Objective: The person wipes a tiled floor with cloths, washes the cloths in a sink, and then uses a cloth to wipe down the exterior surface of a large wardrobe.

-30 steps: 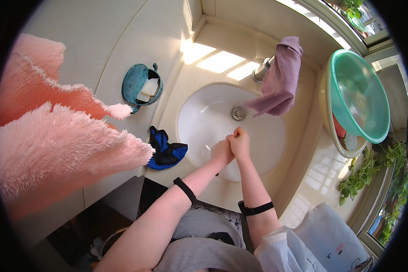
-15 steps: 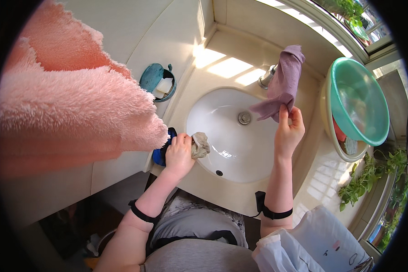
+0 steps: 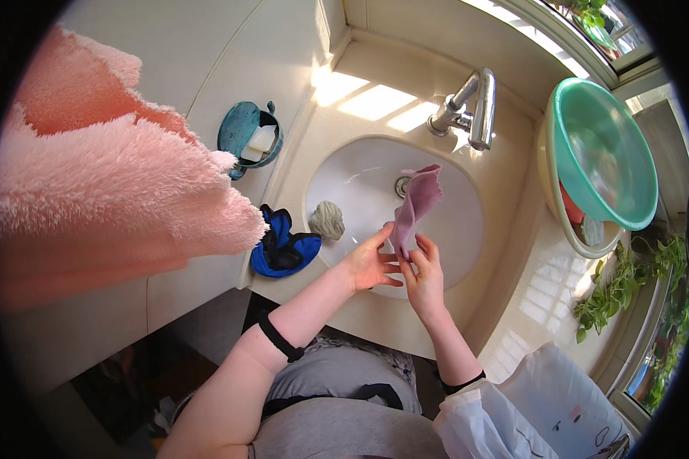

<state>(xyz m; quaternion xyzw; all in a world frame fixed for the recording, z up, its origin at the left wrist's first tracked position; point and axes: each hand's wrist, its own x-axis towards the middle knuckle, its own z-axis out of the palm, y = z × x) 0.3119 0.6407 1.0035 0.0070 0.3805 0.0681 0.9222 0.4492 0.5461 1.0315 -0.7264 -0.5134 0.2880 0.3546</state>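
A limp purple cloth [image 3: 419, 200] stands up over the white sink bowl [image 3: 455, 260], its lower end pinched between the thumb and fingers of my right hand [image 3: 425, 279]. My left hand [image 3: 369, 264] is close beside it with fingers spread; the thumb tip meets or nearly meets the cloth's left edge. On the bowl's left rim lies a crumpled grey-beige cloth [image 3: 328, 221], apart from both hands. Left of that, a blue-and-black fabric item [image 3: 285, 252] rests on the counter.
The chrome faucet [image 3: 482, 115] rises behind the bowl. A teal soap holder [image 3: 241, 134] with white soap is at the left wall, near a hanging pink fluffy towel [image 3: 115, 183]. Stacked basins, the top one green [image 3: 565, 153], and a leafy plant [image 3: 612, 298] are at right.
My left hand has left the grey-beige cloth and moved right to the purple one. My right hand has brought the purple cloth down and left, away from the faucet.
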